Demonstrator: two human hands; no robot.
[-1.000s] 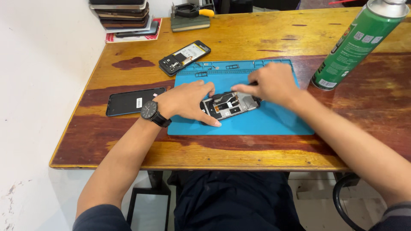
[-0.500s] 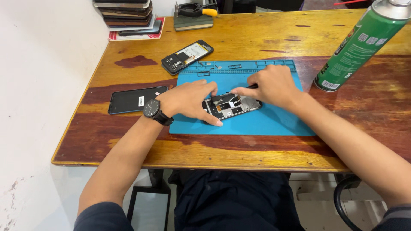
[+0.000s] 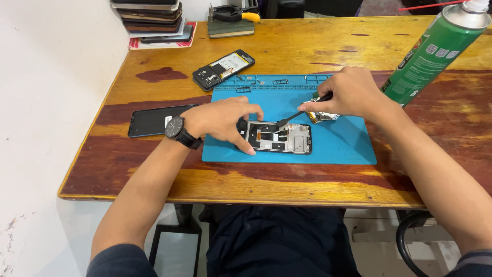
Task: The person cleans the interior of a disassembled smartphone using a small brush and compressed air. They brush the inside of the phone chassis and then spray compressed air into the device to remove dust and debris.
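An opened phone frame with exposed parts lies on the blue work mat. My left hand, a black watch on its wrist, steadies the frame at its left end with fingers and thumb. My right hand grips a thin black tool whose tip rests inside the frame. A small shiny part with a yellow edge lies on the mat just under my right hand.
A second opened phone lies behind the mat and a black phone panel to its left. A green spray can stands at the right. Stacked phones and yellow-handled pliers sit at the table's far edge.
My right hand has lifted up and to the right off the phone frame, which now lies uncovered. The tool tip stays in the frame. My left hand stays on the frame's left end.
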